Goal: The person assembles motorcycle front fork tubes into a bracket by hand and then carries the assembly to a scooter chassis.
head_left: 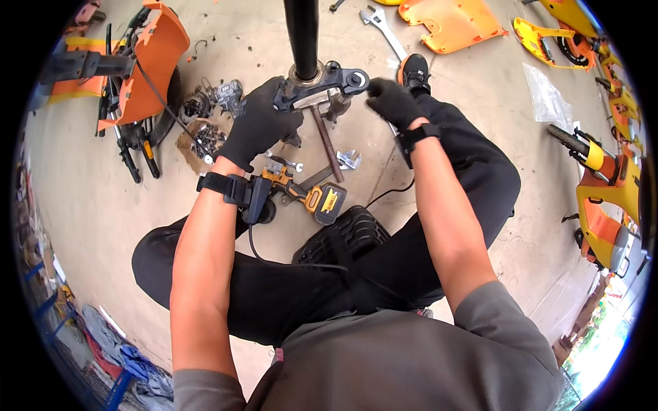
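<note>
- Black bracket (327,84): far centre, at the black tube's (301,34) near end;
- Left hand (255,127): partly curled at the bracket's left end; right hand (396,104): curled beside its right end; whether either grips anything cannot be told;
- Step: apparently bracket adjustment; next move calls for steady support.
</note>
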A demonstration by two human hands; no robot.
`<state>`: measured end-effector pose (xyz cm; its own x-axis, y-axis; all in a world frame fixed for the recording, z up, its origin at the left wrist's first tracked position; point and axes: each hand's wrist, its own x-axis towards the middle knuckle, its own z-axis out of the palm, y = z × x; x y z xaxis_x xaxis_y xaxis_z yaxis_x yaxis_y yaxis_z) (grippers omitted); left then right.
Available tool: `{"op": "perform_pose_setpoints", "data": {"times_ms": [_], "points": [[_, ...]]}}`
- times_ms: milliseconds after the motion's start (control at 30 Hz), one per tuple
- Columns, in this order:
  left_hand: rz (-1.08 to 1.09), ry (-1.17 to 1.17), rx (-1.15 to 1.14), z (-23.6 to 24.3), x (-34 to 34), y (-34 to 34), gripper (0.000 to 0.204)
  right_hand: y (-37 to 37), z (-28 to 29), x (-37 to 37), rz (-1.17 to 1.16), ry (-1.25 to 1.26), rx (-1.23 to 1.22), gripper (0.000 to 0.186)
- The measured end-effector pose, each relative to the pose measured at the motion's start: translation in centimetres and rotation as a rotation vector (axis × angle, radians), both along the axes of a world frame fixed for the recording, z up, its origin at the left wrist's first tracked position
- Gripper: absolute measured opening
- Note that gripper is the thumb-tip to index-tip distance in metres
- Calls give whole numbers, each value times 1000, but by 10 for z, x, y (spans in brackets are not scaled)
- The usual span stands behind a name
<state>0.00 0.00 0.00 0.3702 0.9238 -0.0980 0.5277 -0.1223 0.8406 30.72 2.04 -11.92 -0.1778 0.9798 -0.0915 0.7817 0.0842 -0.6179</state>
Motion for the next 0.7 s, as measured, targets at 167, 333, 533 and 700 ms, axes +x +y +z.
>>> {"op": "perform_pose_setpoints", "data": {"times_ms": [167, 333, 533, 700], "points": [[15, -26, -15, 3, 4, -1, 37, -7, 132, -15, -155, 311, 260, 22], [-16, -66, -19, 0, 3, -5, 38, -35, 143, -46, 70, -5, 357, 38], [-7, -31, 8, -8, -5, -6, 37, -19, 136, -55, 90, 2, 279, 22], [-3, -26, 11, -7, -9, -1, 39, -10, 137, -58, 213, -118, 420, 12]]}}
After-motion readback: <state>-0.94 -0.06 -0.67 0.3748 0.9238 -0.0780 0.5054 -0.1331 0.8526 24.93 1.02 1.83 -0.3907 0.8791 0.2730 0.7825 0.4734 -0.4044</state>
